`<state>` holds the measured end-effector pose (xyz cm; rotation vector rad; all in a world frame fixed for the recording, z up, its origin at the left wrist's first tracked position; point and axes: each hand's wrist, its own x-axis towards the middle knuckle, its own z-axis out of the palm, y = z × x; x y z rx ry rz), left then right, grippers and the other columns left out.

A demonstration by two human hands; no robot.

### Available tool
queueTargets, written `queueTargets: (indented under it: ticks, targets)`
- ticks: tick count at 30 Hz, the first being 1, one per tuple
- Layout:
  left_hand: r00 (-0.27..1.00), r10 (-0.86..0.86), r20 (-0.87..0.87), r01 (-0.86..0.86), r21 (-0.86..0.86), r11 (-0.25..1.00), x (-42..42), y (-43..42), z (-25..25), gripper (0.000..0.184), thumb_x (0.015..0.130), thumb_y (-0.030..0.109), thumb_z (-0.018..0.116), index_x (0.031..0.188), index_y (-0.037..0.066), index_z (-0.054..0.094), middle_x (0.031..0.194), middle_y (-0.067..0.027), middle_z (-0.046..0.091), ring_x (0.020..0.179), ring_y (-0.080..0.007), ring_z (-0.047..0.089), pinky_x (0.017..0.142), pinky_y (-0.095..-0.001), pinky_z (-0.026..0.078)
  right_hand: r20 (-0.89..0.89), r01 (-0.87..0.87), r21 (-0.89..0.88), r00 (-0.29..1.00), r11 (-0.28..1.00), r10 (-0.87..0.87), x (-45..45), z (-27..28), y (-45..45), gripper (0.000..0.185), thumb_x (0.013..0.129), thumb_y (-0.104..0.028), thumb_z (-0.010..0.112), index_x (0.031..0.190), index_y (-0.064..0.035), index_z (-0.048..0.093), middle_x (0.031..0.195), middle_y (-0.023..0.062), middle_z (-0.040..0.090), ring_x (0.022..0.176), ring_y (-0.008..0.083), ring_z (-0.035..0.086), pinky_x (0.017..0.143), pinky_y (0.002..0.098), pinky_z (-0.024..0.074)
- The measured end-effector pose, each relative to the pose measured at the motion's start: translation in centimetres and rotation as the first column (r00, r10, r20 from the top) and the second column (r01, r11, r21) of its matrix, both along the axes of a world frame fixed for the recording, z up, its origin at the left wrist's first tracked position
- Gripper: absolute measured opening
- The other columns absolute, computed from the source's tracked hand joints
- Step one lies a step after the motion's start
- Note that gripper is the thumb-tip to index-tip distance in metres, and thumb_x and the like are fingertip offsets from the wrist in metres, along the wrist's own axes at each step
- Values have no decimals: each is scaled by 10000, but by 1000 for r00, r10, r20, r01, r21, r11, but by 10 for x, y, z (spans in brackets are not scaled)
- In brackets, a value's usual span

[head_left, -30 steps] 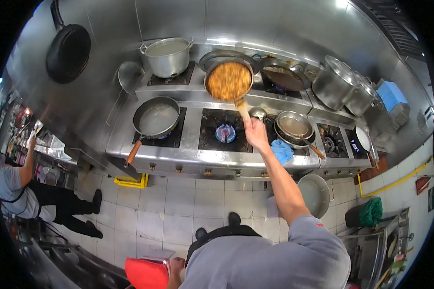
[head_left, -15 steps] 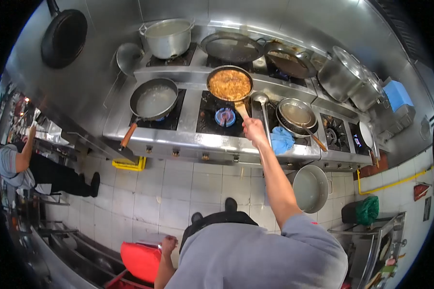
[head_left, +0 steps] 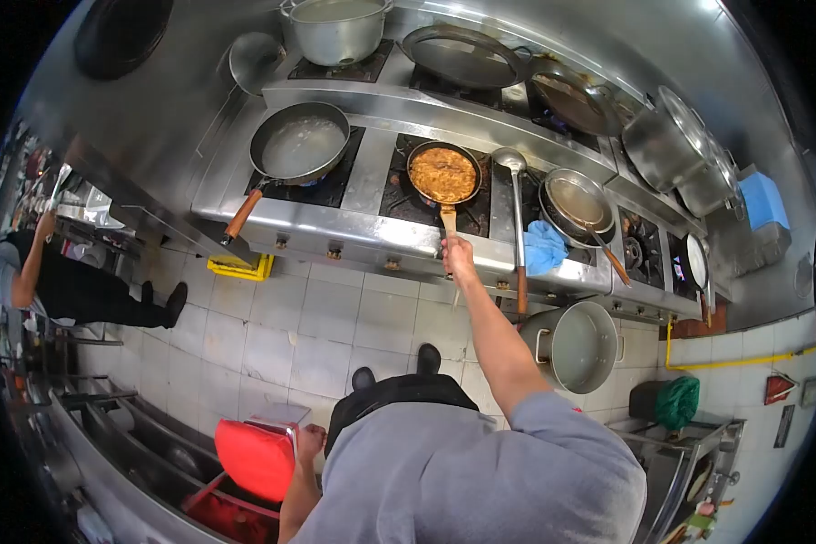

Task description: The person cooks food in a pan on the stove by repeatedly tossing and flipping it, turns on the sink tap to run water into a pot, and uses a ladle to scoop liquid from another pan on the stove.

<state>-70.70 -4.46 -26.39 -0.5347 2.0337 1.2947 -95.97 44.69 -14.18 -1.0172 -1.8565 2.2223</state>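
Observation:
My right hand (head_left: 459,257) is closed round the wooden handle of a small frying pan (head_left: 443,174). Browned, chunky food fills the pan, which sits over the middle front burner. My left hand (head_left: 311,442) is low at my left side, beside a red object (head_left: 257,459); its fingers are curled, and what they hold, if anything, is too small to make out. Just right of the small pan lies a long ladle (head_left: 516,208), with a blue cloth (head_left: 545,247) beside it.
A larger pan (head_left: 300,143) with cloudy liquid stands front left. Behind are a big pot (head_left: 339,33) and wide pans (head_left: 464,58). Stacked pans (head_left: 578,204) stand to the right, a deep pot (head_left: 583,347) below. Another person (head_left: 72,281) stands at far left.
The small pan has come down and nearer, from above the back of its burner onto it, with my right hand on its handle. The view has shifted.

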Motion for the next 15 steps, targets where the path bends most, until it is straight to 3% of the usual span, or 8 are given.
queueTargets:
  ticks: [3,5,9,13,15]
  targets:
    - [999,23,45,-25,42,999,4,-8,-15,123,734,81,498,750,-14,576,590,-51,553,490,-120,498,443,-248,394,2,-8,-36,1000,999,8,-7,1,-2,321,871,-358,384,796,-59,471,530,-24,396,393,63,341,313,211,229]
    - [996,-81,-46,77,-90,993,6,-13,-27,154,738,102,506,778,-21,590,617,-65,574,523,-129,515,468,-259,400,20,-1,-38,1000,999,2,-9,2,-5,317,869,-354,394,799,-57,482,533,-17,407,390,68,348,313,213,243]
    - [991,-117,-71,114,-47,992,11,-34,-74,175,741,118,495,777,-13,606,642,-93,590,556,-137,528,503,-270,416,63,7,-50,998,999,-3,-10,9,-7,307,867,-346,409,856,-49,486,556,-2,418,406,75,363,327,215,272]
    - [967,-241,-88,220,-194,956,-6,-38,-46,176,698,102,494,772,-7,610,644,-116,597,569,-164,564,507,-283,431,128,-17,-63,991,998,25,-8,19,-9,333,865,-356,420,965,-42,467,607,5,418,463,78,381,383,215,312]
    - [983,-171,-67,165,-95,982,-16,-44,-35,169,682,81,484,761,-7,605,618,-113,588,527,-174,561,459,-285,429,148,-49,-80,987,996,61,-13,19,-7,371,854,-385,433,997,-45,469,631,10,425,509,87,397,440,222,360]
